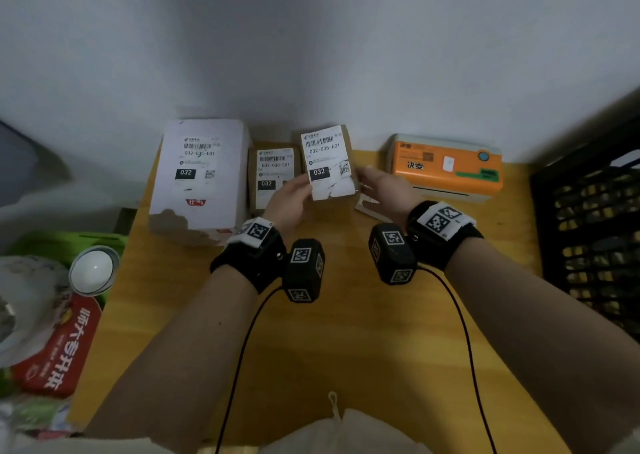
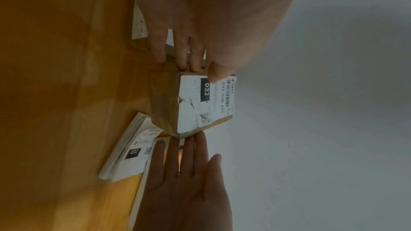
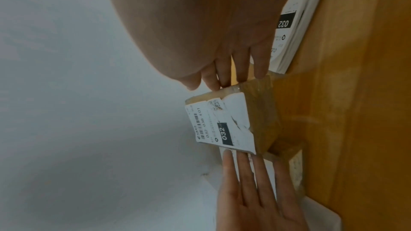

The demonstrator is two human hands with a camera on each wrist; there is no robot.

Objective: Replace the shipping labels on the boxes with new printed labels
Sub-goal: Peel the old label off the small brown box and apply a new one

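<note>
Labelled box [image 1: 327,162] held up; left hand [image 1: 289,200] pinches one edge; right hand [image 1: 384,190] presses opposite edge, straight-fingered.

Clutter sat around a yellow wooden tabletop [image 1: 346,349] that was pushed against a plain white wall [image 1: 311,37].
A black plastic lattice crate [image 1: 588,245] stood off the table's right edge, with yellowish things dimly visible through its holes. Off the left edge lay a heap: a red printed packet with white lettering [image 1: 59,346], a round clear cup with a white inside [image 1: 94,270] just above it, a flat green item [image 1: 69,242] behind the cup, and crumpled whitish plastic wrapping [image 1: 27,297], too blurred to make out further.
</note>
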